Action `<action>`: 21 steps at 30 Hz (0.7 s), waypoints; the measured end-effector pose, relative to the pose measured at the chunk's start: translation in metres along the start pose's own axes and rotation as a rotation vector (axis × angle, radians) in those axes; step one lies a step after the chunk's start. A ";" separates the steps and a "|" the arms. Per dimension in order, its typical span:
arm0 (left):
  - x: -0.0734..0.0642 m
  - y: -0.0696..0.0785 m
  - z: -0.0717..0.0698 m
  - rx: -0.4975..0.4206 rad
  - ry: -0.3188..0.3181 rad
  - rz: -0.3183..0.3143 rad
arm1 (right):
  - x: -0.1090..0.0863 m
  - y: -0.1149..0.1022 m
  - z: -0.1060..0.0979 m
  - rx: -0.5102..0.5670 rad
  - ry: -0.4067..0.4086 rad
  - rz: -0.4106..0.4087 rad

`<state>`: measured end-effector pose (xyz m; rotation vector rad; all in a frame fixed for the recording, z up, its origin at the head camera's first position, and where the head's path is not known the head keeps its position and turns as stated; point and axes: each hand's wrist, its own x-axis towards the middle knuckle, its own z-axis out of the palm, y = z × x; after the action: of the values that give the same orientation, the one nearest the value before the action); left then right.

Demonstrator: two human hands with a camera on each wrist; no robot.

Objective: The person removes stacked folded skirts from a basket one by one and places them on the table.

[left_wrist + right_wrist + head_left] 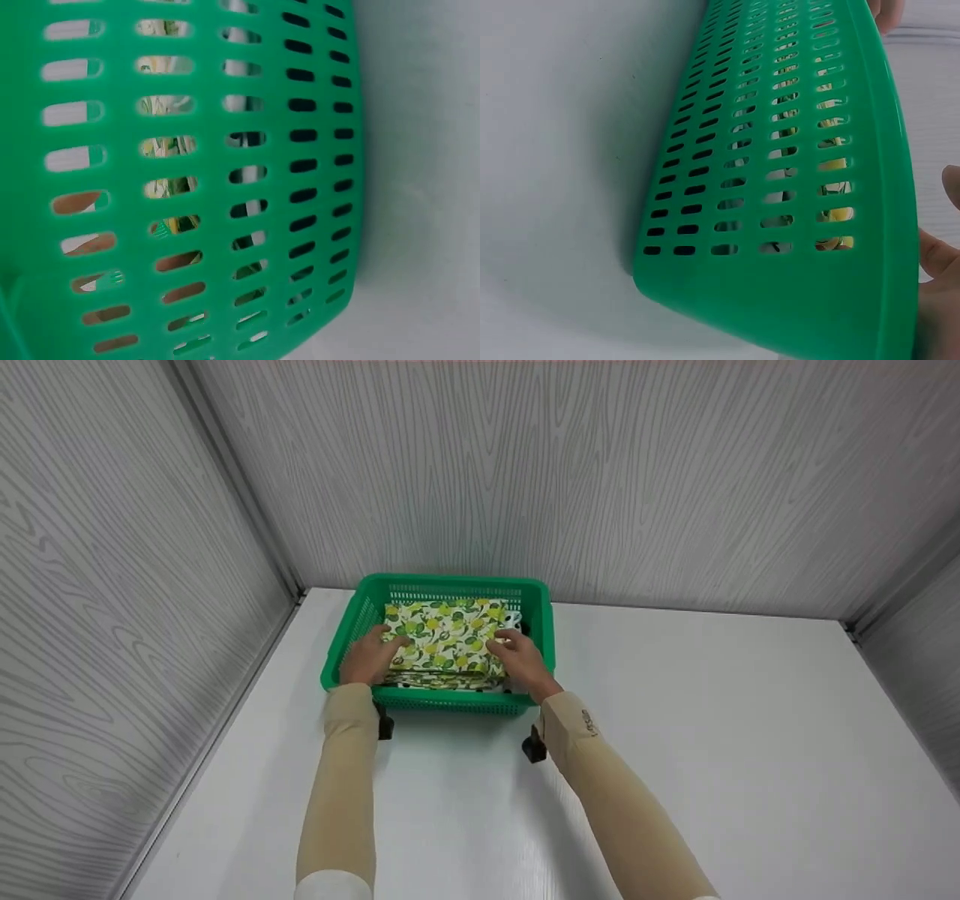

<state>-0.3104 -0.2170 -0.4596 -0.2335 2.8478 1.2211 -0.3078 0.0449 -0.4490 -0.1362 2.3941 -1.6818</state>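
Note:
A folded cloth (pixel 442 636) with a yellow and green lemon print lies on top of other folded fabric inside a green plastic basket (pixel 457 697). My left hand (pixel 369 655) reaches over the basket's front left and touches the cloth's left edge, thumb and fingers apart. At the right edge of the cloth is my right hand (pixel 521 658), fingers slightly bent and thumb apart from them. In the left wrist view the slotted basket wall (pixel 214 127) hides most of that hand. The right wrist view shows the basket's outer wall (pixel 780 289) and part of the right hand (pixel 939 300).
The basket stands on a white table (pixel 712 735), close to the grey wood-grain back wall (pixel 562 472). A similar side panel (pixel 112 622) rises on the left. White fabric with dark spots (pixel 513 619) shows beneath the lemon cloth at the right.

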 end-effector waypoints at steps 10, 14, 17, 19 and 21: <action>0.002 0.002 -0.003 -0.186 -0.104 -0.094 | 0.009 0.005 0.002 0.052 -0.015 0.104; 0.008 0.001 -0.003 -0.229 -0.145 -0.136 | 0.012 0.005 0.001 0.057 -0.051 0.123; 0.013 0.000 -0.002 -0.226 -0.183 -0.138 | 0.015 0.005 0.000 0.073 -0.078 0.125; 0.016 0.000 -0.001 -0.240 -0.196 -0.135 | 0.016 0.006 0.001 0.073 -0.093 0.122; 0.017 -0.001 0.000 -0.257 -0.187 -0.139 | 0.017 0.007 0.002 0.082 -0.104 0.129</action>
<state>-0.3272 -0.2196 -0.4618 -0.3007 2.4717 1.4903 -0.3240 0.0422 -0.4583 -0.0534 2.2064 -1.6681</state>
